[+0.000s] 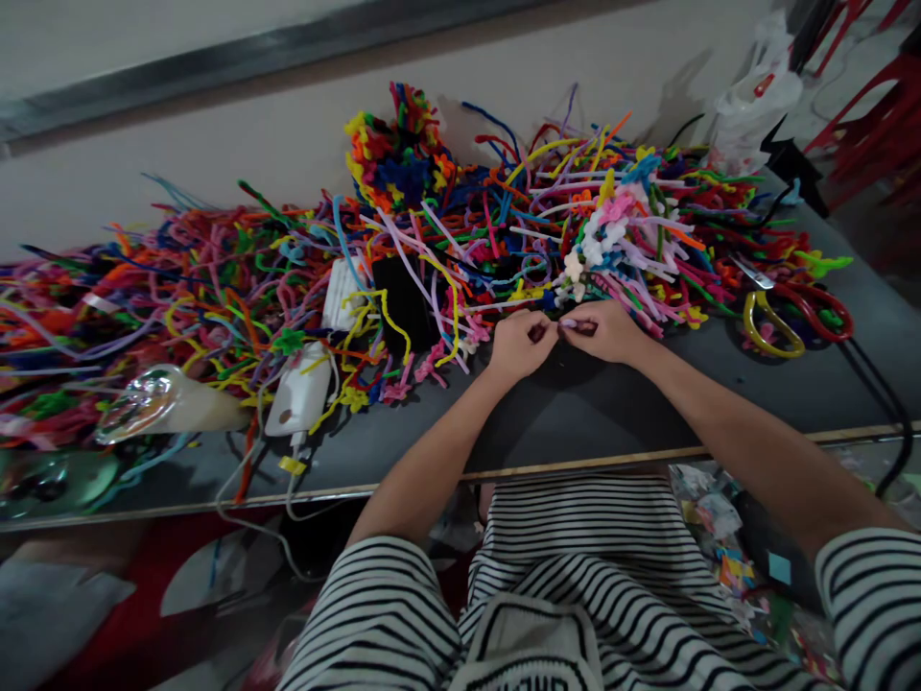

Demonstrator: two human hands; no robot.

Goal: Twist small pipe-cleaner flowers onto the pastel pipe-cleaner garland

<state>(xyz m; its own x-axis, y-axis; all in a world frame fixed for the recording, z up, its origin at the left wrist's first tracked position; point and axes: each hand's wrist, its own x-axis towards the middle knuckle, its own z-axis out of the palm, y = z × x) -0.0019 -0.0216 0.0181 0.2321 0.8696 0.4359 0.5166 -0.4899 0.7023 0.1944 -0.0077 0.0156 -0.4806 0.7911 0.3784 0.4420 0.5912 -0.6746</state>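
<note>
Both of my hands meet over the dark table, close to the front of a heap of coloured pipe cleaners (504,230). My left hand (522,343) is closed in a pinch, its fingertips almost touching those of the other hand. My right hand (606,331) also pinches, with a short lilac pipe cleaner (569,324) showing at its fingers. Most of that piece is hidden by the fingers. Just beyond lies a bundle of pink and white pipe-cleaner flowers (591,238).
Yellow-and-red-handled scissors (771,326) lie at the right, near a black cable (882,393). To the left are a white power bank (298,392) with a cord, a black block (400,305) and a clear plastic package (165,403). A plastic bag (755,106) stands behind.
</note>
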